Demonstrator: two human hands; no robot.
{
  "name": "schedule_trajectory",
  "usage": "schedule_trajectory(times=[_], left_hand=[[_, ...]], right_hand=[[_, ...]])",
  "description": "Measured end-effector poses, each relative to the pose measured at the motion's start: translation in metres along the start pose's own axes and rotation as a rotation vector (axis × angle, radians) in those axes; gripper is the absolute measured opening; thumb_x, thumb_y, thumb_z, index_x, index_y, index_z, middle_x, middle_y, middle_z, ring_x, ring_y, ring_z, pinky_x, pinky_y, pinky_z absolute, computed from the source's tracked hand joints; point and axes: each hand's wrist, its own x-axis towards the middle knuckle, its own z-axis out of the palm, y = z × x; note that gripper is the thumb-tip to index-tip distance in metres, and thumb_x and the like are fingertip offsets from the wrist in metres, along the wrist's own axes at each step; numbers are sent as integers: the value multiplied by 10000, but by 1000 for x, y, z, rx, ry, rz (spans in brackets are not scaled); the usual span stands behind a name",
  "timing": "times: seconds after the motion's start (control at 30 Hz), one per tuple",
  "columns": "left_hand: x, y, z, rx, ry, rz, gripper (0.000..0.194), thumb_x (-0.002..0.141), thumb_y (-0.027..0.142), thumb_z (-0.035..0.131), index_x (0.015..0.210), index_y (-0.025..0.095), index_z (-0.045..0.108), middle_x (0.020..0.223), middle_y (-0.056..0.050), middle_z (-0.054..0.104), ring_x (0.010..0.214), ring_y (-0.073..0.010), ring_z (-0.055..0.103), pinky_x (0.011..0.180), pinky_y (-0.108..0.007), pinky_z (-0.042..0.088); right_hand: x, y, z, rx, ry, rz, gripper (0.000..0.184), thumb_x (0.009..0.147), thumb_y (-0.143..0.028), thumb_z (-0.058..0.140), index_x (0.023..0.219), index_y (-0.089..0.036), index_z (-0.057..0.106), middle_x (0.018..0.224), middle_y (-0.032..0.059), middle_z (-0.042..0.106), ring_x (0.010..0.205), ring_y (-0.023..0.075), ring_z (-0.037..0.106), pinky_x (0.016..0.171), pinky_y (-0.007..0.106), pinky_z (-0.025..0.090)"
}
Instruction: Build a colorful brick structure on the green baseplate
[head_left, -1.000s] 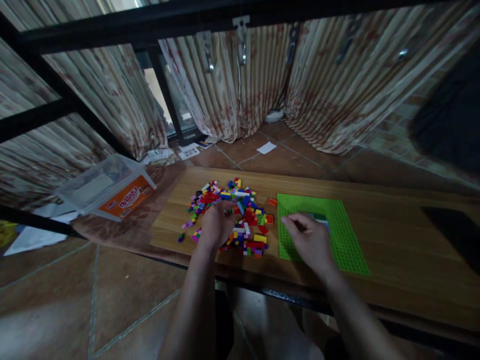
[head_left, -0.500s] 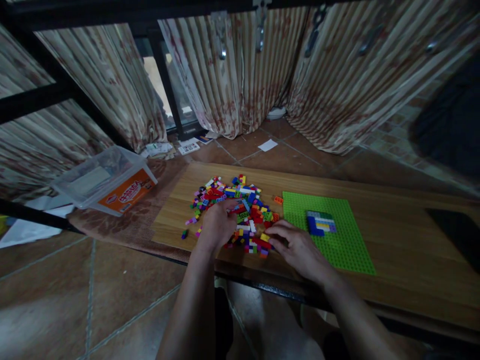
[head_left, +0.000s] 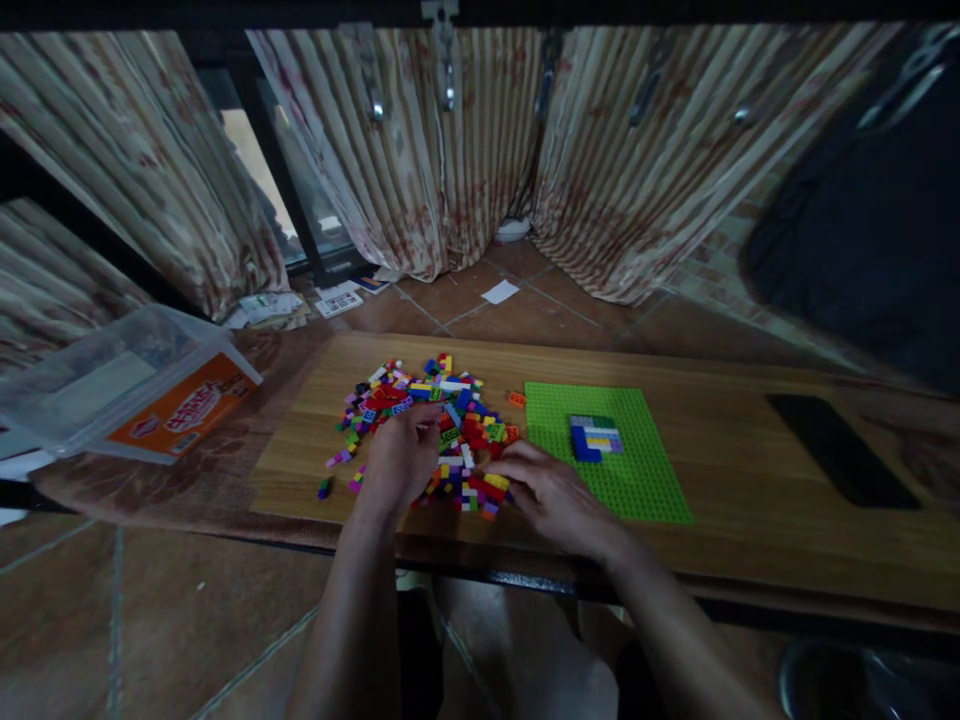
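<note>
My left hand [head_left: 400, 455] is over the left middle of a heap of small coloured building bricks [head_left: 450, 385]. Its fingers are bent and the thumb is apart from them; no brick shows in its grasp. My right hand [head_left: 555, 495] is at the heap's right edge, thumb and fingers apart, fingertips among the bricks. Just beside them lie a yellow brick [head_left: 496, 481] and a red brick [head_left: 486, 489]. To the right, a green baseplate [head_left: 645, 470] carries a flat block of joined blue, white, yellow, green and lilac bricks [head_left: 596, 438].
The wooden board [head_left: 735, 470] bears a black phone-like slab [head_left: 840, 450] at right. An orange brick [head_left: 516, 398] lies near the baseplate, a lone dark brick [head_left: 324, 488] at left. A clear plastic box [head_left: 150, 380] with an orange label stands left. Curtains [head_left: 465, 150] hang behind.
The view has swung right, so everything sits further left in the picture. My right fingertips have shifted slightly left over the heap, past the yellow brick. My left hand stays above the bricks.
</note>
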Motion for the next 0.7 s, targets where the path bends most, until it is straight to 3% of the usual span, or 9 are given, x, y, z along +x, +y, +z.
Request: schedule_trajectory(times=[0.17, 0.7], left_hand=[[1, 3, 1, 7, 10, -3, 290, 829, 206, 528, 1053, 189, 711, 985, -52, 745, 887, -192, 682, 837, -302, 520], [2, 8, 6, -29, 63, 41, 267, 832, 240, 529, 1010, 176, 717, 927, -44, 746, 811, -181, 680, 773, -286, 516]], right_hand=[[3, 1, 3, -46, -22, 2, 513, 777, 33, 478, 1162, -269, 633, 1097, 40, 571, 1008, 162, 557, 897, 325, 472], [3, 0, -2, -48, 13, 112, 299, 787, -88, 581, 1067, -190, 561, 1059, 56, 580, 940, 175, 568, 826, 312, 450]])
